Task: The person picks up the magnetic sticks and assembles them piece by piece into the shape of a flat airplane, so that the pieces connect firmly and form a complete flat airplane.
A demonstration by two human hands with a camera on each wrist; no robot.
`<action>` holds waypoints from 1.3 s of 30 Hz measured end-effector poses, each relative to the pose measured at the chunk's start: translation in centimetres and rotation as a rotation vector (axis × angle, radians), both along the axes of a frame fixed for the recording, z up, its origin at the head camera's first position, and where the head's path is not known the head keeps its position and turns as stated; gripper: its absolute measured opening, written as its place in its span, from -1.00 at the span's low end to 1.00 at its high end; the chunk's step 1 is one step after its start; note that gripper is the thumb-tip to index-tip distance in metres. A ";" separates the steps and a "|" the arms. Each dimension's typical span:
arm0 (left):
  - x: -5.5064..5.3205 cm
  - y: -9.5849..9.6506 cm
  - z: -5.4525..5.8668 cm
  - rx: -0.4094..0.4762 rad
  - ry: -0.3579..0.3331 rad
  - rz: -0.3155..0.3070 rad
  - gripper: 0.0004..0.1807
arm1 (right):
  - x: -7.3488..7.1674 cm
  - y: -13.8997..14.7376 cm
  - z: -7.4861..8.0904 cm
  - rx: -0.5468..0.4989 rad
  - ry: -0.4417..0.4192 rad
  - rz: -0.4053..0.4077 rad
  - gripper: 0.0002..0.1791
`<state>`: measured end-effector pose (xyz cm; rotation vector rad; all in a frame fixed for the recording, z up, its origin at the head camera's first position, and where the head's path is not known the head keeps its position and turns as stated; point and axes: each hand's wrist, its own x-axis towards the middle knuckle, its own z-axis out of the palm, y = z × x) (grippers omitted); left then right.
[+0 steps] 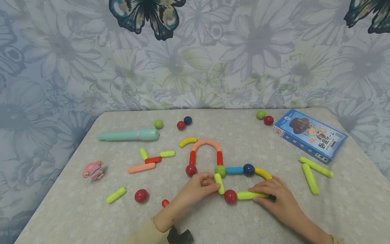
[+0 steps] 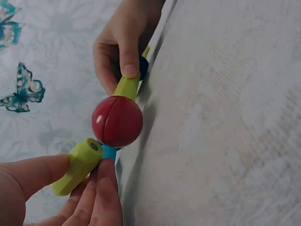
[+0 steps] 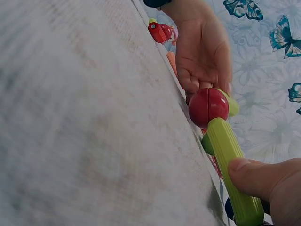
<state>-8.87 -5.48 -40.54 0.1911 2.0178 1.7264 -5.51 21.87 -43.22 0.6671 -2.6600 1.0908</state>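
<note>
My left hand (image 1: 196,187) pinches a short lime-yellow magnetic stick (image 1: 219,183) between thumb and fingers; in the left wrist view that stick's end (image 2: 94,146) shows a round metal dot. Beside it is a red ball (image 1: 230,196), joined to a longer lime-yellow stick (image 1: 251,195) that my right hand (image 1: 278,196) grips. Behind the hands, a green ball (image 1: 220,170), a blue stick (image 1: 234,170), a dark blue ball (image 1: 248,169) and a curved yellow piece (image 1: 263,173) form a row. The yellow piece's far end is hidden by my right hand.
A salmon arch (image 1: 207,142) on red sticks stretches behind the green ball. Loose sticks and balls lie around, including a red ball (image 1: 141,196). A blue box (image 1: 310,135) lies back right, a mint pen-shaped object (image 1: 128,135) back left, a pink figurine (image 1: 93,170) left.
</note>
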 end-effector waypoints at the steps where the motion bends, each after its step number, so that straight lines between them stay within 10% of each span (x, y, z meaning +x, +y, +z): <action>1: -0.1 0.2 -0.2 -0.002 0.000 0.005 -0.70 | 0.0 0.0 0.0 -0.001 -0.001 -0.001 -0.61; 14: -0.4 0.9 -1.0 0.075 -0.144 0.066 -0.69 | 0.1 -0.1 0.2 -0.021 -0.007 -0.001 -0.60; 39: -0.4 1.2 -1.3 0.058 -0.142 0.082 -0.64 | 0.9 -1.6 0.5 0.003 -0.026 -0.028 -0.61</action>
